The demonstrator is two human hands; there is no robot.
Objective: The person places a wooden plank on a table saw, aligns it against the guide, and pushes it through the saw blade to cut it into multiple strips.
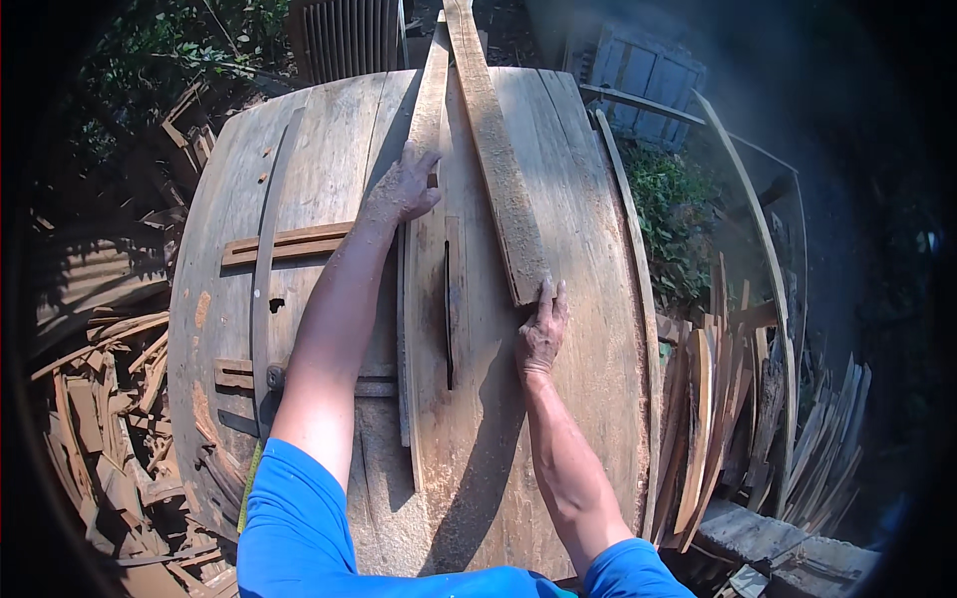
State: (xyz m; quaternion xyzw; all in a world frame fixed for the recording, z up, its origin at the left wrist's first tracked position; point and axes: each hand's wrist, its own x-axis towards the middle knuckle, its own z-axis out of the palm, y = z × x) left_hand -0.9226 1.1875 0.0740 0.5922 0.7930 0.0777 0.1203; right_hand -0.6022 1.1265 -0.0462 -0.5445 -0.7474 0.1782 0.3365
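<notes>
Right hand point(541, 334): fingertips against the near end of a sawdust-coated plank point(498, 179); the underside is hidden, so whether it clasps or merely pushes cannot be told. Plank: slanting across the worktable point(588, 429), far end cut off by the upper edge.

Left hand point(404, 187): fingers half bent over a narrow board point(429, 110), left of the plank; palm contact concealed, firmness of hold undeterminable.

Slot point(448, 319): long, dark, between the forearms; its interior too dark to make out.

Paired wood strips point(289, 244): left of the left forearm, right ends covered by it.

Dark batten point(267, 249): lengthwise on the table's left, crossing over the strips.

Yellow tape point(249, 486): partly behind the blue sleeve point(294, 508).

Offcut heaps: left point(110, 448) and right point(713, 399) of the table, fading into dark rim.

Pale panel point(648, 75): beyond, blurred by haze.
</notes>
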